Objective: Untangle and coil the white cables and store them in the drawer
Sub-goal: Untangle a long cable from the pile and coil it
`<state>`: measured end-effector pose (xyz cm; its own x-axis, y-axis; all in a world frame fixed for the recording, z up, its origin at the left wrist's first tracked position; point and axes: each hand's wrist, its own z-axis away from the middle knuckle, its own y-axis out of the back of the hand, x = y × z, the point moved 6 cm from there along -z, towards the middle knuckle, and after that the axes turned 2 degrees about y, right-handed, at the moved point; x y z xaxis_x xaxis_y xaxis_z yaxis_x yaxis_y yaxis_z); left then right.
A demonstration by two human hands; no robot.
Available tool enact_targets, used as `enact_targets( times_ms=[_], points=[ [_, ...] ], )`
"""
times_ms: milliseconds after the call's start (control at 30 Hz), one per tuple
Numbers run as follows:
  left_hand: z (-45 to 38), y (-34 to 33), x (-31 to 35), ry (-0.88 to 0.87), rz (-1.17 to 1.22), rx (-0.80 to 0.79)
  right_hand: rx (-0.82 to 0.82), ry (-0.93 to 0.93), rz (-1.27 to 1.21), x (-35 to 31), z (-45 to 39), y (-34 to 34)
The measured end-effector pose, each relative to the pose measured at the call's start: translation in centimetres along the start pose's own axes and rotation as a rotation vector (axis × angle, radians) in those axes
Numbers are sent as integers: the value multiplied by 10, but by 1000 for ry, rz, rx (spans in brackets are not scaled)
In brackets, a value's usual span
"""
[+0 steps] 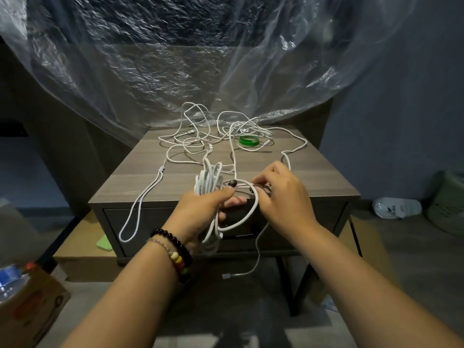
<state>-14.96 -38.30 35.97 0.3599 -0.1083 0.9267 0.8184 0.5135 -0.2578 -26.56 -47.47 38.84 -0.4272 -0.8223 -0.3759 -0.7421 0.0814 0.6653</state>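
My left hand [200, 212] grips a coil of white cable [209, 179] held upright in front of the small wooden table [313, 177]. My right hand [281, 192] pinches the same cable's loose strand [253, 212] just right of the coil, bending it into a loop. That cable's plug end [226, 275] dangles below the table. More white cables [200, 139] lie tangled across the tabletop, and one loop [135, 217] hangs over the front left edge. The drawer [140, 222] under the tabletop is closed.
A green ring of tape [248, 141] lies among the cables at the back right. Clear plastic sheeting [175, 66] hangs behind the table. Cardboard boxes [30, 305] stand on the floor at the left, a green basket [449, 204] and a plastic bottle [396, 208] at the right.
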Motion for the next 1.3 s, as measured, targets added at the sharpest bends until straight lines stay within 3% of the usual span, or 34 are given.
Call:
enact_targets(
  times_ms=[233, 433, 633, 800, 967, 1133, 1300],
  points=[
    [0, -12, -10, 196, 317, -195, 66, 315, 125, -8, 18, 13],
    [-1, -9, -5, 232, 479, -221, 86, 523, 210, -25, 30, -2],
    [-1, 0, 1, 183, 482, -204, -180, 459, 32, -13, 43, -22],
    [8, -5, 13, 127, 376, -343, -233, 436, -6, -14, 50, -28],
    [-1, -6, -5, 214, 123, -234, -276, 482, 10, -14, 63, -34],
    [-2, -7, -1, 17, -196, -38, -152, 329, -111, -2, 68, -26],
    [4, -14, 10, -155, -172, -39, 55, 92, -185, 19, 63, -1]
  ],
)
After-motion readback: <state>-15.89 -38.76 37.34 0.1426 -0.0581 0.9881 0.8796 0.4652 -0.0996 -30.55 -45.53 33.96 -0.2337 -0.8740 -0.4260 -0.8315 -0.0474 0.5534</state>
